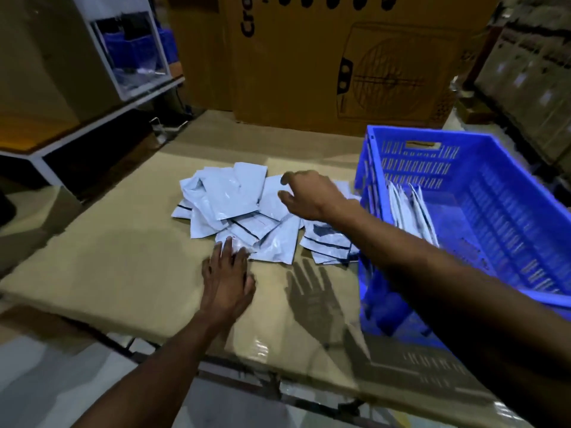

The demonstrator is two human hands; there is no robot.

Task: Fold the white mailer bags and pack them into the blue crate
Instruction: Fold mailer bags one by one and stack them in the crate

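A loose heap of white mailer bags [228, 202] lies on the cardboard-covered table [123, 257]. My left hand [228, 273] lies flat with straight fingers, its fingertips touching the near edge of the heap. My right hand [309, 196] hovers over the right side of the heap with fingers loosely curled and nothing in it. The blue crate [482, 217] stands at the right, tilted, with several folded bags [414, 211] leaning upright against its left wall.
A big brown carton [340, 57] stands behind the table. White shelving [102, 88] with blue bins is at the back left. Stacked boxes line the far right. The table's near edge runs just below my forearms.
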